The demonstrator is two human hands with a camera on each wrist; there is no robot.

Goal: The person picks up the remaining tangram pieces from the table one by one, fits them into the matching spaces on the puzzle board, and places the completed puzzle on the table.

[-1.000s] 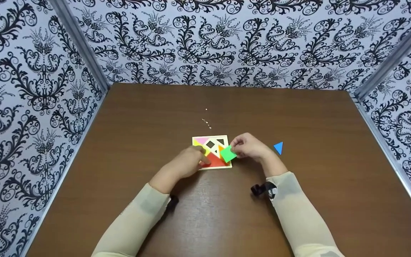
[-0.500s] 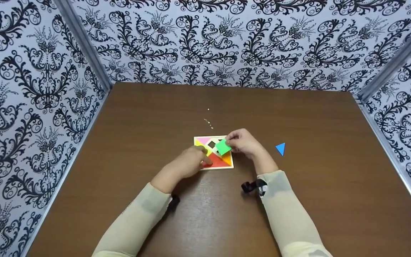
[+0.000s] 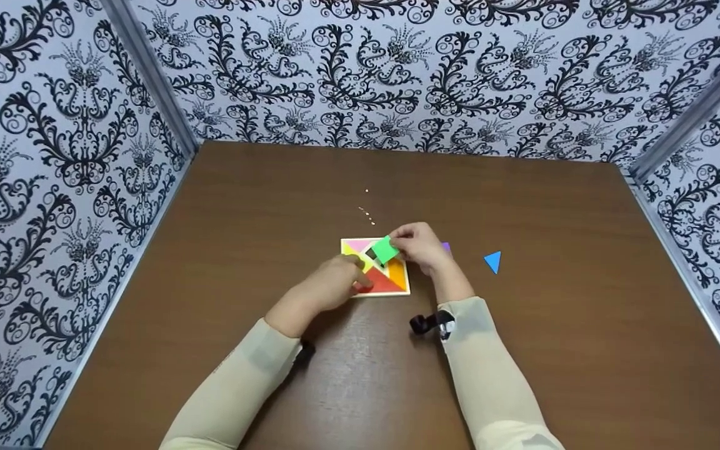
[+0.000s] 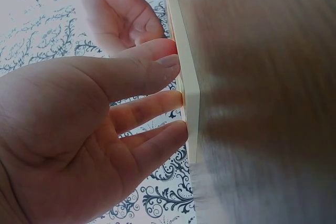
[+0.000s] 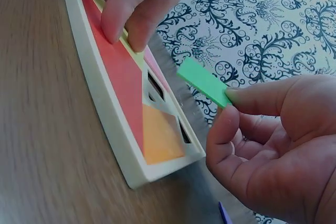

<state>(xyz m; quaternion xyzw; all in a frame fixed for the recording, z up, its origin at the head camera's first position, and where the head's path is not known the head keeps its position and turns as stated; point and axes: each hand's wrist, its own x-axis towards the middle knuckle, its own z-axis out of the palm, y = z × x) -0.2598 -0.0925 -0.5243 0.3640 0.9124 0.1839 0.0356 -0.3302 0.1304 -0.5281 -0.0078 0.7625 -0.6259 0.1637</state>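
My right hand pinches a green square puzzle piece between thumb and finger. The piece hovers tilted above a cream tangram board. In the right wrist view the green square is clear of the board, close to its dark recesses. Red, orange, yellow and pink pieces lie in the board. My left hand presses its fingertips on the board's left part, over the red and yellow pieces. In the left wrist view its extended fingers meet the board's edge.
A blue triangle lies on the brown table to the right. A purple piece, partly hidden, shows just behind the right wrist. Small light specks mark the table behind the board. Patterned walls enclose the back and sides.
My right hand has carried the green square leftward and away from me, from the board's right edge to above its recesses. The purple piece has come into sight. My left hand stays in place.
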